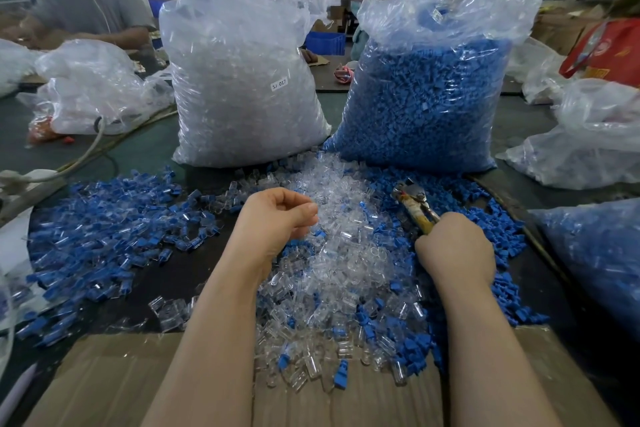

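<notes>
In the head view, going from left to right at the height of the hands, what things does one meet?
Blue-and-clear pile → left hand → clear pile → pliers → right hand → blue bag at the edge.

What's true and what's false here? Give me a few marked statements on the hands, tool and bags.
1. The right hand grips the pliers by their yellow handles. True.
2. The bag labelled SJ 017 holds blue parts. False: it holds clear parts. The blue-filled bag stands to its right.
3. The left hand lies flat on the cardboard. False: it is over the pile of clear parts, fingers curled.
4. Mixed clear-and-blue pieces lie spread out to the left of the left hand. True.
</notes>
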`<state>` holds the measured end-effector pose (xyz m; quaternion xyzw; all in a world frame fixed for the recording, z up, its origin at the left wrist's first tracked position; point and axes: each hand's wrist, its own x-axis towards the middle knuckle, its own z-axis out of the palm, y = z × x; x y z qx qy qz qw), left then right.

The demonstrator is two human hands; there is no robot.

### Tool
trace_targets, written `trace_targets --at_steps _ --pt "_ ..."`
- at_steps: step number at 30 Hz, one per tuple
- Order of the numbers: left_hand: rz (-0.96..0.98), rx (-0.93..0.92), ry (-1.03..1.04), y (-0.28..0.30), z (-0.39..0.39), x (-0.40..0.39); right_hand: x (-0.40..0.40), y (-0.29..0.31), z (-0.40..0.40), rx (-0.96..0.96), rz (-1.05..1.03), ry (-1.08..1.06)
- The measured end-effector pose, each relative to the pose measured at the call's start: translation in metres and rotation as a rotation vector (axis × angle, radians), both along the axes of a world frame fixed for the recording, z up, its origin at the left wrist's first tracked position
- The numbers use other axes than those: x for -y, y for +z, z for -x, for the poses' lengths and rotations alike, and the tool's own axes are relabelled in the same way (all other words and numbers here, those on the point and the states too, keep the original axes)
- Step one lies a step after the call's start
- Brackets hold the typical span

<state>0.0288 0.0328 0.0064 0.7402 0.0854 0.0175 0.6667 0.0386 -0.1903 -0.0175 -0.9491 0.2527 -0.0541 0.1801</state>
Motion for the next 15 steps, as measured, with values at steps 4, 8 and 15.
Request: trace_targets --at_steps 4,8,15 --pt "-0.053 0.016 0.028 0.001 -0.001 0.005 0.003 0.001 -0.002 0.165 -0.026 0.088" --pt "0.020 0.030 0.023 0.003 0.001 0.013 -0.004 0.002 -0.005 0.345 -0.238 0.247" --pt "0.049 0.041 0.035 0.006 0.003 0.023 -0.028 0.004 -0.004 0.469 -0.770 0.436"
